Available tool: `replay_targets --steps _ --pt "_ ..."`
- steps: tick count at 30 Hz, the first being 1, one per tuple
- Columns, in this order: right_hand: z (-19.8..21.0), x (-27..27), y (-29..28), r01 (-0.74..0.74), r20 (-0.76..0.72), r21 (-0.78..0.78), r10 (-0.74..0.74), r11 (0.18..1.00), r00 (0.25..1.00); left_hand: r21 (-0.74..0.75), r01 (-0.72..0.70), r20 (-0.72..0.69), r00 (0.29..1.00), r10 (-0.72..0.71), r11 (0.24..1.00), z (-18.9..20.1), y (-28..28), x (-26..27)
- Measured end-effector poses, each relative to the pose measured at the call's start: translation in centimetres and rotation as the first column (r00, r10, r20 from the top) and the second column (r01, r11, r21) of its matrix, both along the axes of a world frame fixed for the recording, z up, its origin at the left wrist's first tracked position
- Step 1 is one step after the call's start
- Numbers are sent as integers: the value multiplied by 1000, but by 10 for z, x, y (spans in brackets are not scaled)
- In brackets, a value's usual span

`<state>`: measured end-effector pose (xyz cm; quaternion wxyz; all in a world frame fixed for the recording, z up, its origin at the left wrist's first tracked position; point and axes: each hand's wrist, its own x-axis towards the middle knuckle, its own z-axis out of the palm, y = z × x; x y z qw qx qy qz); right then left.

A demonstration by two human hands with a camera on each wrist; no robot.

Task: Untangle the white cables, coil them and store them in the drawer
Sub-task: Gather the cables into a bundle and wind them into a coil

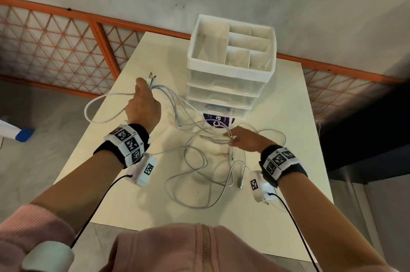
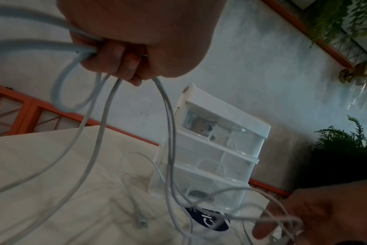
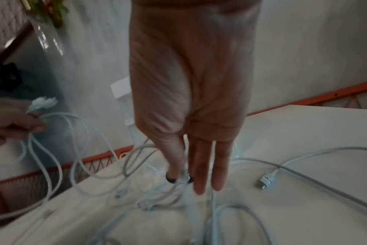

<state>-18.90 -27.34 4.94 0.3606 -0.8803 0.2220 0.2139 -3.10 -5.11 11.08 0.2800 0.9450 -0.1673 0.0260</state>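
The pale surface carries a white drawer unit at its far edge: an open divided tray on top, three clear drawers below, all pushed in. A dark round label lies at the unit's foot. In front of it the white cables sprawl in tangled loops, several strands rising to your hands. Your left hand, raised above the surface, is fisted round a bundle of cable ends, whose plugs stick out beyond the knuckles. Your right hand, low over the tangle, pinches a strand between thumb and forefinger, the other fingers held straight.
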Motion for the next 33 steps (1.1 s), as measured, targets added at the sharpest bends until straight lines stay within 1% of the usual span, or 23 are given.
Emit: replay_targets --steps 2,4,5,7,8,10,12,14,15,17,18,20,22,23,25,28,30,33 --pt "-7 -6 -1 -50 -86 -134 39 990 996 1 -22 20 1000 22 1000 2 2 3" --pt "-13 -14 -2 -110 -187 -200 73 974 980 -9 -42 23 999 42 999 3 4 3" --pt "-16 -18 -1 -123 -203 -196 82 973 976 -15 -53 23 998 53 998 4 6 4" --pt "-22 -24 -1 -145 -147 -180 119 973 982 -29 -65 32 997 66 997 6 8 4" --pt "-24 -26 1 -126 -94 -196 109 973 990 -40 -64 37 997 66 997 7 8 4" --pt "-30 -31 2 -30 -5 -259 30 965 1000 -86 -68 40 997 71 994 10 9 4" --pt "-39 -37 3 98 28 -333 -94 938 995 -143 -91 49 994 98 986 15 9 7" --pt "-43 -45 2 228 74 -331 -215 916 974 -177 -77 76 993 91 981 20 9 8" --pt "-43 -49 2 281 101 -308 -263 909 960 -183 -50 86 994 67 982 20 9 8" --pt "-40 -52 1 306 146 -290 -274 907 950 -174 12 92 996 5 985 21 8 5" --pt "-35 -52 0 293 161 -299 -254 908 954 -156 38 86 996 -25 987 19 6 3" --pt "-21 -49 -3 226 225 -332 -156 916 962 -135 86 49 996 -80 987 17 2 -1" --pt "-6 -43 -6 187 350 -331 -64 925 935 -129 155 -13 987 -158 979 14 -3 -5" --pt "3 -38 -6 178 405 -303 -43 936 913 -119 210 -50 975 -217 970 12 -5 -7" --pt "26 -27 -2 188 474 -200 -73 962 878 -120 345 -123 925 -359 931 11 -11 -15" --pt "61 -12 10 173 507 -98 -100 980 856 -138 521 -226 812 -539 842 13 -22 -31" --pt "80 -7 20 155 534 -54 -102 986 839 -165 589 -217 761 -612 791 17 -29 -43" --pt "107 -5 32 170 589 33 -157 985 793 -255 617 -173 728 -663 745 23 -36 -58"
